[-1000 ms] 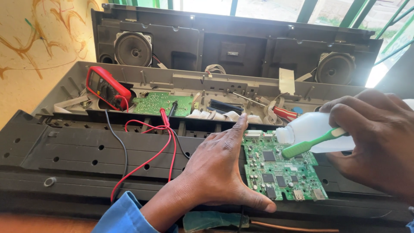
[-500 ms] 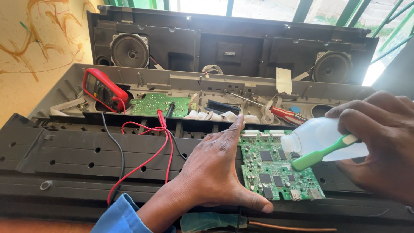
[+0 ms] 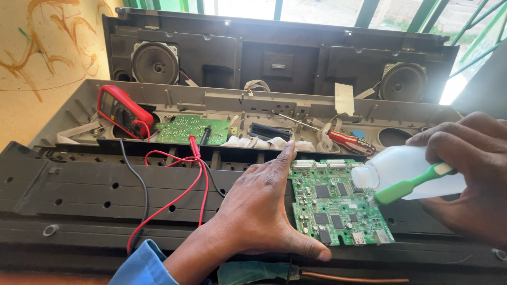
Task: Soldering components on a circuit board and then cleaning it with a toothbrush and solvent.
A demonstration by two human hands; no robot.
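A green circuit board (image 3: 338, 208) lies flat on the black frame of an opened keyboard case (image 3: 79, 190). My left hand (image 3: 259, 208) rests palm down on the frame, fingers against the board's left edge and thumb along its lower edge. My right hand (image 3: 470, 174) holds a translucent white plastic bottle (image 3: 401, 169) tipped sideways, its mouth over the board's right edge. The same hand also grips a green-handled brush (image 3: 409, 184), whose tip points down at the board.
A red multimeter (image 3: 120, 110) leans in the grey case at the left, its red and black leads (image 3: 174, 195) trailing over the frame. A second green board (image 3: 190, 129), a red-handled screwdriver (image 3: 346, 140), ribbon cables and two speakers (image 3: 156, 63) sit behind.
My right hand has shifted the bottle and brush slightly right and lower over the board's edge. My left hand stays planted on the frame.
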